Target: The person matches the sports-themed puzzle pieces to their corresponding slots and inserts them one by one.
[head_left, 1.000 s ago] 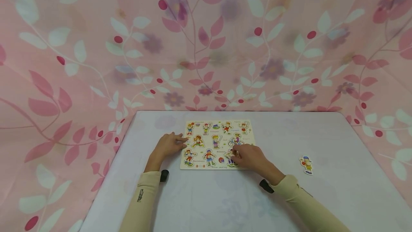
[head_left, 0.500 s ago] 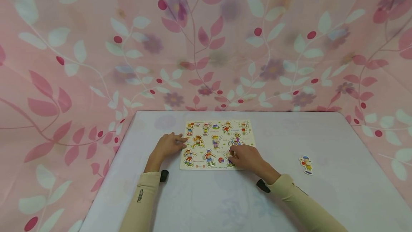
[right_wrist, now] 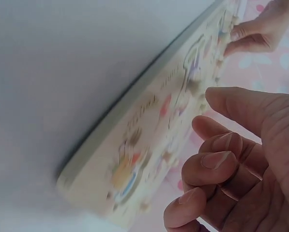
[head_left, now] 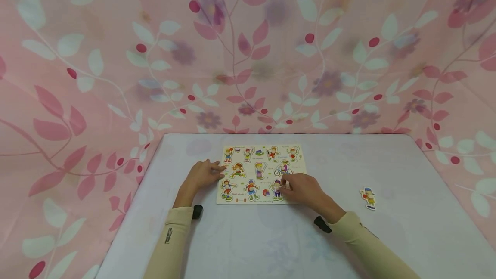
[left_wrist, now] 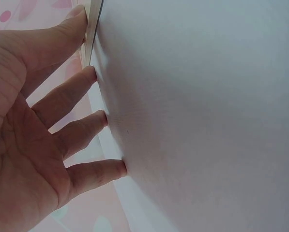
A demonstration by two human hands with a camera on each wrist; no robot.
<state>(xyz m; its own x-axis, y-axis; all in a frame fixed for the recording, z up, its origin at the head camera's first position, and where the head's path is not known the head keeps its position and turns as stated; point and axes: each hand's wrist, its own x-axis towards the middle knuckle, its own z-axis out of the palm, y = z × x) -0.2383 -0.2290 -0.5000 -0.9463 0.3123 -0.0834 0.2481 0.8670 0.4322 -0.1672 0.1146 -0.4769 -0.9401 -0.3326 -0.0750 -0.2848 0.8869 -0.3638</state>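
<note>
A pale wooden puzzle board (head_left: 248, 202) with knobbed pieces of children at sports lies on the table. My left hand (head_left: 205, 174) is at its left edge; in the left wrist view the thumb rests on the board's edge and the fairly straight fingertips touch the tabletop. Over the board's front right corner is my right hand (head_left: 300, 187), beside the purple-clad figure piece (head_left: 277, 191). That piece lies in the board, and the right wrist view shows thumb and forefinger apart near its knob (right_wrist: 196, 87). A figure-shaped recess (right_wrist: 125, 176) shows near the board's corner.
A loose puzzle piece (head_left: 368, 198), a child in a blue cap with a red ball, lies on the white tablecloth (head_left: 410, 236) to the right. A pink floral curtain (head_left: 248, 55) hangs behind the table's far edge.
My right hand shifted slightly left over the purple-clad piece, then drew back right with the fingers off it, so the piece shows more fully. My left hand stays still.
</note>
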